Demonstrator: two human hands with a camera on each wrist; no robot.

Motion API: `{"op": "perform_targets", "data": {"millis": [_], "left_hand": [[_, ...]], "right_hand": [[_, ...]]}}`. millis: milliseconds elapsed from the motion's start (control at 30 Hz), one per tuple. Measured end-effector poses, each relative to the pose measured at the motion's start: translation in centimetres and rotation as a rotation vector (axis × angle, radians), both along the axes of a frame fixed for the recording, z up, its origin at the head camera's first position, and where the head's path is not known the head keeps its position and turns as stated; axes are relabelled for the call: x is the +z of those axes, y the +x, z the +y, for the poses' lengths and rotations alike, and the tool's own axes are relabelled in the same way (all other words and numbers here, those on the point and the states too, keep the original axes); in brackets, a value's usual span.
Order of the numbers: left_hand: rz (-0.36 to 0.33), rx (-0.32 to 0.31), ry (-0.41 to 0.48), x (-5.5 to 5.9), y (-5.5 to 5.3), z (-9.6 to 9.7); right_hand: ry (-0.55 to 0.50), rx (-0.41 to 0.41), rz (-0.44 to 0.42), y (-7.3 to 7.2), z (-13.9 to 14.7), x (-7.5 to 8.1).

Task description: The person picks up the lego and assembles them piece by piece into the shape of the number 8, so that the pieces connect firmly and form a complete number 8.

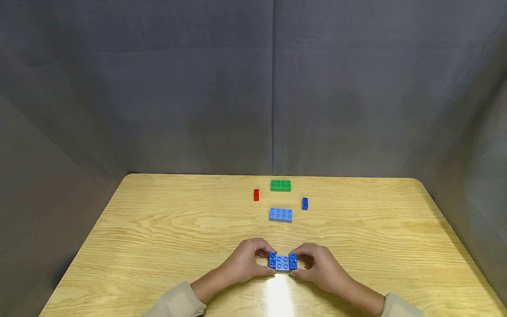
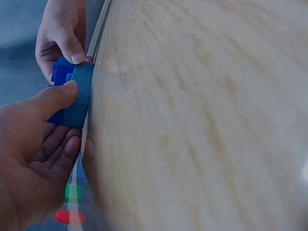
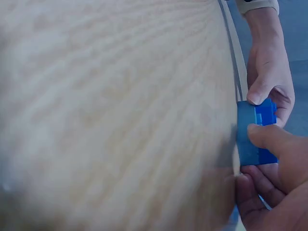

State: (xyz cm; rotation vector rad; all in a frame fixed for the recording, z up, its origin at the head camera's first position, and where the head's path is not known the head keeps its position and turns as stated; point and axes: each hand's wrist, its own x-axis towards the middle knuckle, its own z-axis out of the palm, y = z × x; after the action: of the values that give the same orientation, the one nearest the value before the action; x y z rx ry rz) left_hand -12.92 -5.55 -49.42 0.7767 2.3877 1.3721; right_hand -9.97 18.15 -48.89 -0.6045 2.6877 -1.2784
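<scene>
L hand (image 1: 246,261) & R hand (image 1: 322,267) each pinch an end of blue brick stack (image 1: 282,263), thumb-finger gaps brick-wide; wood tabletop (image 1: 158,237) w/ grey curtain (image 1: 206,97) behind.

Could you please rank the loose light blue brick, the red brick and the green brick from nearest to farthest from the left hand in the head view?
1. Loose light blue brick: ahead and to the right of the left hand.
2. Red brick: almost straight ahead.
3. Green brick: farthest back, beyond the light blue one.
</scene>
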Motion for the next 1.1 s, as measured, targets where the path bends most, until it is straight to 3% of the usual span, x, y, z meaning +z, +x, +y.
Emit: {"op": "perform_targets", "data": {"millis": [433, 767, 1100], "left_hand": [[-0.009, -0.003, -0.008, 0.12, 0.00, -0.09], [0.008, -0.007, -0.005, 0.04, 0.07, -0.06], [0.013, -0.011, -0.009, 0.06, 0.05, -0.09]], "right_hand": [[-0.100, -0.055, -0.109, 0.46, 0.23, -0.54], [-0.079, -0.081, -0.129, 0.50, 0.13, -0.64], [-0.126, -0.021, -0.158, 0.44, 0.43, -0.07]]}}
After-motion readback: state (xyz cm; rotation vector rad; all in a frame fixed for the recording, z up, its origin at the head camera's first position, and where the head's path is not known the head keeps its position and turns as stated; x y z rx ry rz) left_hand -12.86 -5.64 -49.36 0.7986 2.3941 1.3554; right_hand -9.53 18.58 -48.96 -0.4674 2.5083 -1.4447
